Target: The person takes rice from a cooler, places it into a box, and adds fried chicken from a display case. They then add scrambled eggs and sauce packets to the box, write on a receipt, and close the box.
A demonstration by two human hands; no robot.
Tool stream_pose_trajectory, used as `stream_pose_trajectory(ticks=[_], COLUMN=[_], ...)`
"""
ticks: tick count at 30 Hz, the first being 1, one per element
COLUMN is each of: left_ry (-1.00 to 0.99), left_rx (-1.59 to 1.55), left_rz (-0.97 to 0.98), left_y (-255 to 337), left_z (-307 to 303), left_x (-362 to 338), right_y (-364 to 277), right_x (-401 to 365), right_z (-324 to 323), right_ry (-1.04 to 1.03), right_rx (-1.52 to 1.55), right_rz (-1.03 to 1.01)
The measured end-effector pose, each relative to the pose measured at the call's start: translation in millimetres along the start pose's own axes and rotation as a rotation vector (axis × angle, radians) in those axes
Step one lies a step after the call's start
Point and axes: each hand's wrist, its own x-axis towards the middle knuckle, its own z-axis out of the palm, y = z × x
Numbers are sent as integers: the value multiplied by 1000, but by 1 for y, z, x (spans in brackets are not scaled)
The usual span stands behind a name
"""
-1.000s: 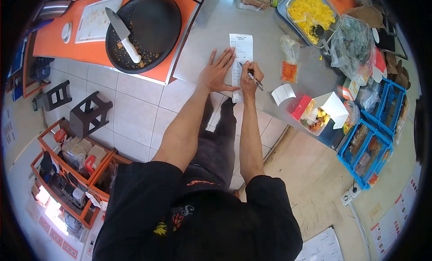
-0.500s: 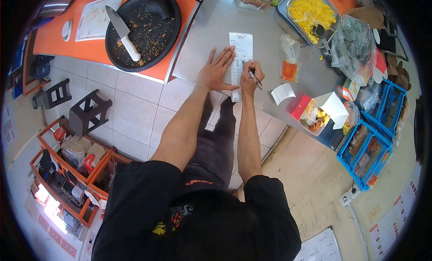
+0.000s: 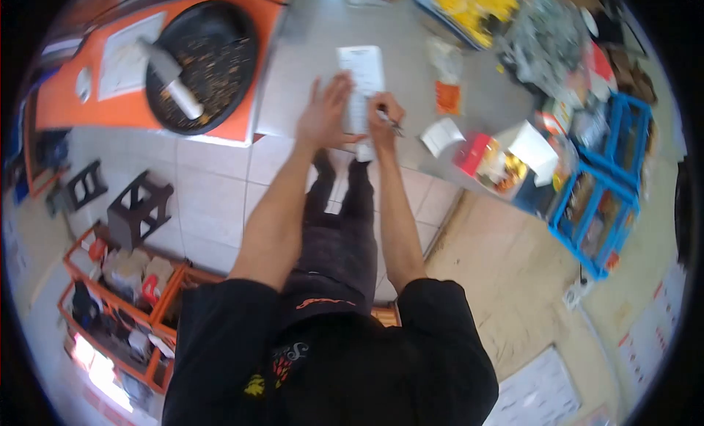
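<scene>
My left hand (image 3: 325, 119) lies flat with spread fingers on the left side of a long printed paper slip (image 3: 364, 65), on the metal counter (image 3: 293, 81). Closed around a pen (image 3: 390, 121), my right hand (image 3: 383, 118) rests on the slip's right edge. The slip's lower end hangs past the counter edge. To the right of my right hand are a bag with orange contents (image 3: 448, 96), a white paper piece (image 3: 442, 136) and an open red and white box (image 3: 493, 162) with food inside. The view is slightly blurred.
At the left, a knife (image 3: 176, 88) lies across a black pan (image 3: 235, 66) beside a white board (image 3: 126, 59). A tray of yellow food (image 3: 477, 8), a plastic bag (image 3: 546, 44) and blue baskets (image 3: 598, 213) are on the right. Dark stools (image 3: 139, 209) stand on the floor.
The view has shifted and turned a little, so the counter and its items appear further left. Both hands remain on the slip, the pen still in my right hand.
</scene>
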Motion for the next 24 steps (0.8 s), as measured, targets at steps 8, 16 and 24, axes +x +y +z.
stream_pose_trajectory(ticks=[8,16,24], left_ry=[80,58,49], left_rx=[58,42,49], left_rz=[45,43,-11], left_y=[9,4,5], left_z=[-1,7,-1], left_x=[5,2,-1], right_y=[-9,9,7], right_x=[1,-5,8], right_z=[-4,-2,-17], right_ry=[-29,44,21], right_rx=[-10,-5,286], right_rz=[111,147,360])
